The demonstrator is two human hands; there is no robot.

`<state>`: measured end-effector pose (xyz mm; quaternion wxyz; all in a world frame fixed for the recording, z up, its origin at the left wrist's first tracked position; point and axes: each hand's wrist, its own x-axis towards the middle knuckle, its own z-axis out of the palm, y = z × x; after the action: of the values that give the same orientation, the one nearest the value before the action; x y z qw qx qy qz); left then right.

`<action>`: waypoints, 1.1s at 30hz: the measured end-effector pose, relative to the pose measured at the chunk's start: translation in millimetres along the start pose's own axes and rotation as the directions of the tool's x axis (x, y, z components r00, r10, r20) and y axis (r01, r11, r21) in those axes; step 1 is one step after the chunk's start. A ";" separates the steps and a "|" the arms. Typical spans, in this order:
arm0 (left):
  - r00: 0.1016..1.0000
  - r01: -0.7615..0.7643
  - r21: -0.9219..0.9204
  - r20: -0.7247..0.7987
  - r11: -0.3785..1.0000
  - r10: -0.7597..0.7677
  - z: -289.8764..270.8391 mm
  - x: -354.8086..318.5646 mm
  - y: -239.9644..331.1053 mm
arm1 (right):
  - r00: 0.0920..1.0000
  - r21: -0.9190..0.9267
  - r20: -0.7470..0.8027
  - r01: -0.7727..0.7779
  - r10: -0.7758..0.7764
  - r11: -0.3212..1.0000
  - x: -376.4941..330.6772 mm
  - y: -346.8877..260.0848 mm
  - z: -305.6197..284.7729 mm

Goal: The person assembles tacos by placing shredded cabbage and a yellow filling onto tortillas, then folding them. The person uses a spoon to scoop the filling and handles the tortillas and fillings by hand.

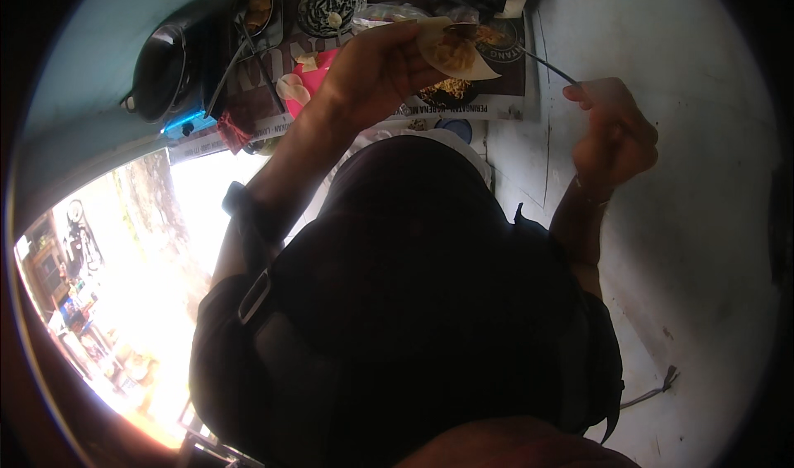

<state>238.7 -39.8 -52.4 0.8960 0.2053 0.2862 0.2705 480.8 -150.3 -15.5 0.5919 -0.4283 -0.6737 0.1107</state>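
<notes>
My left hand (376, 72) reaches over the far table and supports a thin, pale wrapper (484, 69) on its fingers. Some brownish filling (451, 52) lies on the wrapper. To the right, my right hand (614, 130) is closed around the end of a spoon's thin metal handle (547, 65). The handle slants toward the wrapper, where the dark spoon bowl (461, 31) appears to be over its upper edge. Under the wrapper, a dark dish of chopped yellowish food (447, 93) shows in part.
A pink tray (313, 69) with pale round wrappers lies left of the wrapper. Farther left stand a dark pan (161, 69), a dish of browned food (258, 9) and a patterned plate (318, 9). A red cloth (234, 131) hangs at the edge. The wall (662, 46) rises at right.
</notes>
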 end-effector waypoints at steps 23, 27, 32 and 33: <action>1.000 0.022 0.002 0.009 1.000 -0.022 4.0 -1.0 -6.1 | 0.969 -0.051 -0.166 -0.196 0.185 0.979 -26.7 7.2 -6.0; 0.998 0.062 0.033 -0.004 0.998 -0.062 3.6 -5.5 -5.7 | 0.947 0.196 -0.246 -0.159 0.206 0.968 -32.8 23.5 -15.1; 0.985 0.114 0.061 0.122 0.992 -0.121 -1.5 -10.7 2.7 | 0.967 0.361 -0.114 -0.172 0.226 0.916 -31.3 33.2 -33.6; 0.987 0.117 0.095 0.103 0.988 -0.127 -1.9 -11.7 3.9 | 0.974 0.394 -0.087 -0.158 0.208 0.905 -30.3 32.8 -35.1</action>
<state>228.0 -43.5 -47.0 0.9150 0.2415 0.2610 0.1905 524.7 -164.4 -48.7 0.6932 -0.3715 -0.5563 0.2684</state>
